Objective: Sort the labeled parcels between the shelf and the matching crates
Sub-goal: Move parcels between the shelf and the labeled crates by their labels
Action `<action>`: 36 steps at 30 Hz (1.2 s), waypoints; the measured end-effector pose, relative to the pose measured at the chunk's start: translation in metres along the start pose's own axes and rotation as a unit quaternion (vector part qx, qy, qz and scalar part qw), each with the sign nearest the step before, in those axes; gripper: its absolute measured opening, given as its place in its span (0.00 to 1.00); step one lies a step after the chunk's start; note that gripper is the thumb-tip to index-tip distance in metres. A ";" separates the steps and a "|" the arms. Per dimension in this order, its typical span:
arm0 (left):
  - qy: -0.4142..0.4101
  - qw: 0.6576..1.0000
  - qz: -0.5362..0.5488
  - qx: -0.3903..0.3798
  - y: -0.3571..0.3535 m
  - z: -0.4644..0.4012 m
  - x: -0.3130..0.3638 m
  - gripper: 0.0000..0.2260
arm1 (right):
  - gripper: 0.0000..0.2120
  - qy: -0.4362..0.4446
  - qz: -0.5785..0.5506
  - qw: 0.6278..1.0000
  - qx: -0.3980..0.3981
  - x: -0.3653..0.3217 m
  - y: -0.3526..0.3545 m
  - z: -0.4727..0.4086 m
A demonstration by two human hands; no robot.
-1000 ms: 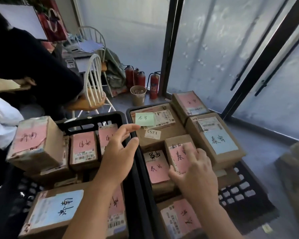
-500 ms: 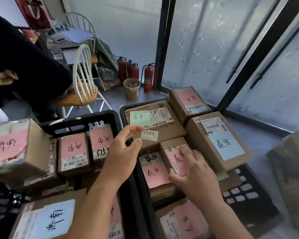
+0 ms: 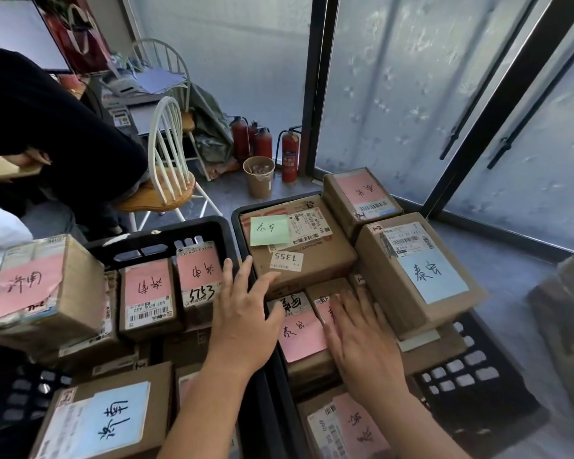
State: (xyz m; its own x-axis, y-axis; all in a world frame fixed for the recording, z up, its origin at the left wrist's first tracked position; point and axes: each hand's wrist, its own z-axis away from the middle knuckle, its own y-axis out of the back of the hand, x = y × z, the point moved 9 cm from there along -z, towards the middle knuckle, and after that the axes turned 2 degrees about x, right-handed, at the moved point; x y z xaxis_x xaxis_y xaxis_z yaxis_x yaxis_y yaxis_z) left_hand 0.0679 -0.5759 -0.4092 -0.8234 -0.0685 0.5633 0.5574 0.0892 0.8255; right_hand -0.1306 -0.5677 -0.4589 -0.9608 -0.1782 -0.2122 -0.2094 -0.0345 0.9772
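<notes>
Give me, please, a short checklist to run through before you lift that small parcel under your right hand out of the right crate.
1. Right hand on the small parcel: ok, flat on top, fingers straight.
2. Grip closed round it: not ok, nothing curled yet.
3. Left hand free: ok, open over the divide between crates, holding nothing.
4. Label readable: cannot tell, the hand covers most of it.
5. Side clearance: not ok, the blue-label box and pink-label parcel sit tight beside it.
</notes>
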 end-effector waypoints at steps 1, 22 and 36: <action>-0.007 1.000 -0.010 0.013 -0.003 0.002 0.000 0.23 | 0.32 0.007 0.006 1.000 0.007 0.001 -0.003 -0.001; 0.115 0.978 0.062 0.160 0.103 0.085 0.030 0.19 | 0.36 0.228 -0.168 0.959 -0.006 -0.080 0.120 0.034; 0.329 0.797 -0.050 0.503 0.235 0.508 0.119 0.19 | 0.25 0.588 -0.413 0.683 -0.132 -0.253 0.260 0.264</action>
State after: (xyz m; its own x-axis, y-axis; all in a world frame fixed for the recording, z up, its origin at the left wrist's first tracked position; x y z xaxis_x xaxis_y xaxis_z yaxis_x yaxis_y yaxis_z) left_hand 0.0472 -0.0582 -0.1658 -0.4396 -0.6023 0.6663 -0.1486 0.7804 0.6074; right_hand 0.0102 -0.2716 -0.1521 0.3079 -0.6522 -0.6927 -0.4019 -0.7491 0.5267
